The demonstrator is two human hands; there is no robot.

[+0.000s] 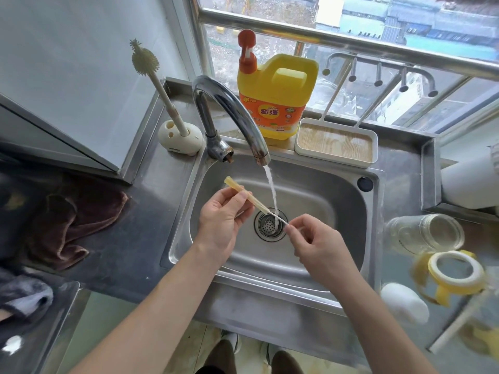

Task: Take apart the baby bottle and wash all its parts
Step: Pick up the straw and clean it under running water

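Water [271,188] runs from the tap [232,103] onto a thin brush [278,219] poking out of the yellow straw [258,203], just above the drain [266,233]. The left hand [224,214] pinches the straw with curled fingers. The right hand [318,244] pinches the brush tip. I'd slide the brush in and out slowly, with the straw under the stream. Nothing in the sink [310,179] seems to block them. The glass bottle [426,233], yellow ring [456,271] and a white part [403,302] lie on the right counter. The soap jug [275,95] stands behind.

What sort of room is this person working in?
Most likely a home kitchen: a steel sink with a running tap, a yellow detergent jug behind it, and a bottle brush standing nearby.
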